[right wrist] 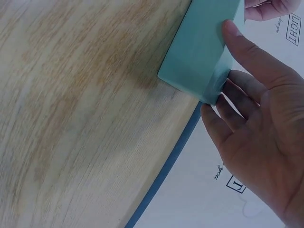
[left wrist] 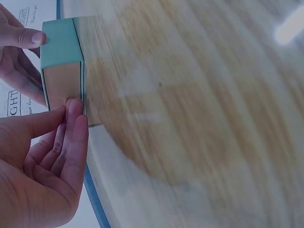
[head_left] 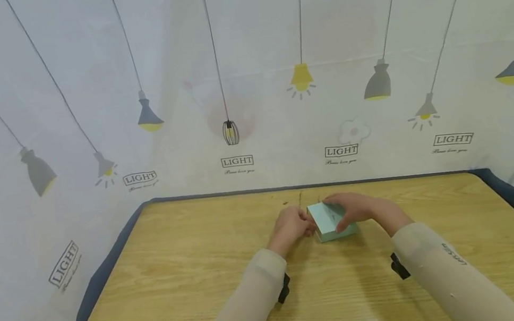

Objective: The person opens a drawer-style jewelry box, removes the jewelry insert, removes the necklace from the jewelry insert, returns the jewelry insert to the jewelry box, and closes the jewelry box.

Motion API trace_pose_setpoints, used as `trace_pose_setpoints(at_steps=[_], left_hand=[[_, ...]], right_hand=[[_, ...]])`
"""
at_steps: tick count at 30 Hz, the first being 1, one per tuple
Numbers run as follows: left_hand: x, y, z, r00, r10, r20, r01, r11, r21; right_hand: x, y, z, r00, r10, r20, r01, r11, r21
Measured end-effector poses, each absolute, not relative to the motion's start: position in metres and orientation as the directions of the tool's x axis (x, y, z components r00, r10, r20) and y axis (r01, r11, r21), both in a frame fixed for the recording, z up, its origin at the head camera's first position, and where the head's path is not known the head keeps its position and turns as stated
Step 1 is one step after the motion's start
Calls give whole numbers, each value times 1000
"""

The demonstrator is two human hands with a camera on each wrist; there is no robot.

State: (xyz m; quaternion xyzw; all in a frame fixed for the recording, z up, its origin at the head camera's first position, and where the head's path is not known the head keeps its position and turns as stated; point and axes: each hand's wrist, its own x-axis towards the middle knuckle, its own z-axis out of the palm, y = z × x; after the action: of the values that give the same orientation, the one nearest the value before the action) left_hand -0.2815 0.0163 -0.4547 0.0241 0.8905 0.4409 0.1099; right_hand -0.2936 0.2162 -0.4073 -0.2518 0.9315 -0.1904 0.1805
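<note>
A mint-green box [head_left: 328,220] lies on the wooden table, toward its far edge. In the left wrist view, its sleeve frames a tan inner end [left wrist: 61,84], like a drawer box. My left hand [head_left: 291,225] is at that end, thumb and fingertips pinching what looks like a small pull tab, mostly hidden by the fingers. From the other side, my right hand [head_left: 356,207] grips the box. In the right wrist view, the right thumb [right wrist: 237,40] presses on the box's top edge while the other fingers are at its far side.
The wooden table [head_left: 181,287] has a dark blue edge at the back and sides. Close behind it hangs a pale wall covering [head_left: 271,116] printed with lamps and the word LIGHT. A black strap piece [head_left: 399,266] shows below the right cuff.
</note>
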Motion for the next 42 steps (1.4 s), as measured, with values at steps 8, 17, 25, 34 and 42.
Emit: trace_pose_setpoints(at_steps=[8, 17, 25, 34, 42], left_hand=[[-282, 16, -455, -977, 125, -174, -64, 606, 793], [-283, 12, -456, -975, 126, -182, -77, 580, 811], [-279, 11, -453, -976, 126, -177, -68, 599, 798], [-278, 8, -450, -974, 135, -184, -63, 615, 786], [-277, 7, -450, -973, 139, -187, -61, 624, 779]], right_hand=[[-293, 214, -405, -807, -535, -249, -397, 805, -441], [-294, 214, -405, -809, -530, -253, -399, 812, -426], [-291, 213, -403, -809, -523, -269, -385, 816, -431], [-290, 212, -401, -814, -515, -268, -383, 823, -419], [-290, 212, -402, -818, -507, -273, -376, 829, -414]])
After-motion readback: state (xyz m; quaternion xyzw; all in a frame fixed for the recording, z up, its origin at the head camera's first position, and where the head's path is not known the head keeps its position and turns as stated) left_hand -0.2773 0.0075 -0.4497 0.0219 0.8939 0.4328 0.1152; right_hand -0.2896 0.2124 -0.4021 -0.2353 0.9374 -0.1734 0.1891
